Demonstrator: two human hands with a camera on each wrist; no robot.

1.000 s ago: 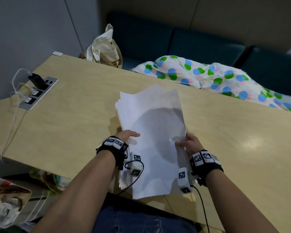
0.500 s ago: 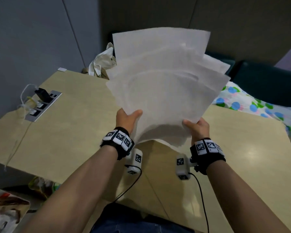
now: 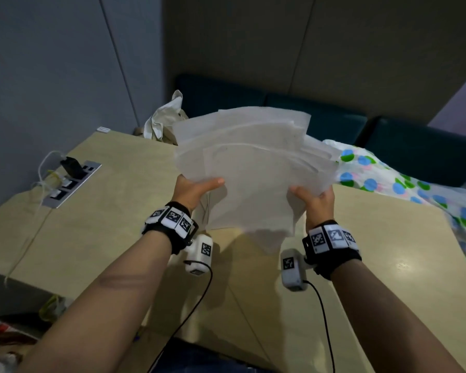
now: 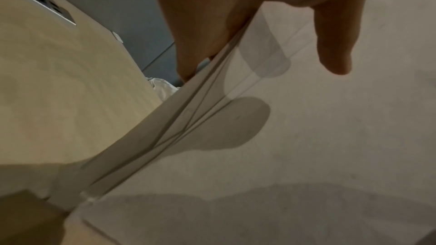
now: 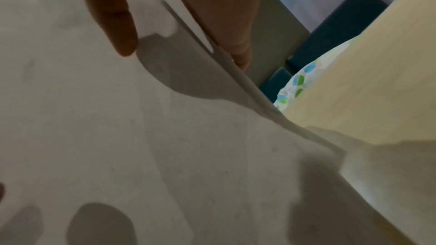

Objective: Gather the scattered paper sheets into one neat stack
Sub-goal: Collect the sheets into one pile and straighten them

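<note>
Both hands hold the paper sheets (image 3: pixel 253 170) in the air above the counter (image 3: pixel 113 224), clear of its surface. The left hand (image 3: pixel 193 191) pinches the left edge of the bundle, thumb lying across the near face, fingers behind. The left wrist view confirms this: thumb (image 4: pixel 332 44) on the front sheet, finger shadows showing through the paper. The right hand (image 3: pixel 316 199) pinches the right edge the same way, thumb (image 5: pixel 111 23) on the near face, fingers (image 5: pixel 226 25) behind the edge.

The sheets are not squared. Top edges fan out at different angles, and several corners stick out on the upper right. The lower edges are uneven too, with layered edges visible along both sides in the wrist views.

On the counter, far left: a recessed power outlet panel (image 3: pixel 73 183) with a black plug and pale cables. Behind the counter: a cream cloth bag (image 3: pixel 163 119) and a polka-dot fabric (image 3: pixel 404 184) lying on dark teal seating (image 3: pixel 334 122).
</note>
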